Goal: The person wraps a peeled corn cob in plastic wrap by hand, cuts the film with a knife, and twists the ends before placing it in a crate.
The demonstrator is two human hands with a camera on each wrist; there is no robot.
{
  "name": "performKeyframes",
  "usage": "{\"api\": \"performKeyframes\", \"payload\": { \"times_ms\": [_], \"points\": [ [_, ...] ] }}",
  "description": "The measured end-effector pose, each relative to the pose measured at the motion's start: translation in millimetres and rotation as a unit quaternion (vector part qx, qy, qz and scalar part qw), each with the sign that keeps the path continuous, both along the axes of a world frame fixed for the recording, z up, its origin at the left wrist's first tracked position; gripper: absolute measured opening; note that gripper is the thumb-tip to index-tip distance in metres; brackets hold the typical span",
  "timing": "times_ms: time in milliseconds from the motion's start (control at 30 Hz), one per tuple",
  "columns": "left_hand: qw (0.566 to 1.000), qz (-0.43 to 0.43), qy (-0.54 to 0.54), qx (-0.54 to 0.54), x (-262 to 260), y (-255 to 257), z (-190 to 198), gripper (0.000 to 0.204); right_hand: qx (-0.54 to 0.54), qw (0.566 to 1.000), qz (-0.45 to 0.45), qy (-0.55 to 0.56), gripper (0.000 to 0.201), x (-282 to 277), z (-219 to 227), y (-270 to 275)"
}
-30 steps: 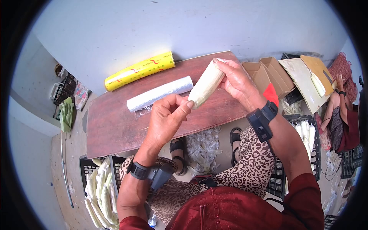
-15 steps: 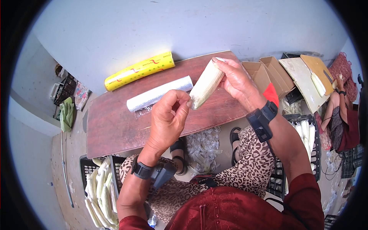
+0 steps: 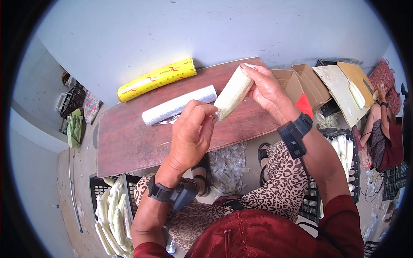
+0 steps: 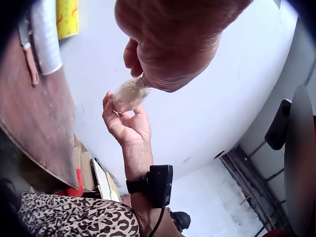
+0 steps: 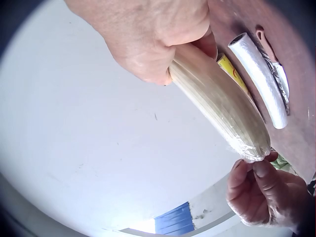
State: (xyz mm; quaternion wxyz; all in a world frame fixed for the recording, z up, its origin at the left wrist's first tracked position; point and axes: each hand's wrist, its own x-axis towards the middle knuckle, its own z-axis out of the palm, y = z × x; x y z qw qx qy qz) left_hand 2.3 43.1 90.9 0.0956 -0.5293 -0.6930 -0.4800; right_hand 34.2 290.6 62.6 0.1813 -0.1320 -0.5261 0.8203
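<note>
An ear of corn in its pale husk (image 3: 234, 95) is held up over the table, slanting. My right hand (image 3: 267, 91) grips its upper end, thumb along one side. At the lower end my left hand (image 3: 191, 135) pinches clear cling film gathered at the tip. The right wrist view shows the film shiny and wrinkled around the tip of the corn (image 5: 222, 106), with the left fingertips right at it. A roll of cling film (image 3: 178, 105) lies on the table behind the left hand. Alongside that roll lies a knife (image 5: 281, 79).
A yellow printed roll (image 3: 157, 80) lies at the back of the reddish table (image 3: 124, 144). Black crates of corn stand left (image 3: 97, 189) and right (image 3: 355, 174). Plastic scraps (image 3: 228, 167) lie between the feet. Cardboard boxes (image 3: 301, 86) and another person (image 3: 383, 133) are at the right.
My left hand has turned at the corn's tip and its wrist has shifted slightly right, the fingers still at the film. The right hand keeps its grip with hardly any movement.
</note>
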Motion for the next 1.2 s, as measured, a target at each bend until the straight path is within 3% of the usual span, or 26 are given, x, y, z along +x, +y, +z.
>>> {"api": "performKeyframes", "payload": {
  "times_ms": [600, 1000, 1200],
  "points": [
    [0.998, 0.024, 0.051, -0.039, -4, -3, 2, 0.021, -0.001, 1.000, 0.017, 0.013, 0.048, 2, -1, 0],
    [0.976, 0.057, 0.208, -0.029, -5, 0, -3, 0.016, 0.013, 1.000, -0.001, 0.004, 0.050, 0, -1, 1],
    [0.974, 0.090, 0.206, -0.040, -2, 4, -12, 0.017, 0.014, 1.000, -0.007, -0.002, 0.051, 0, 1, -1]
  ]
}}
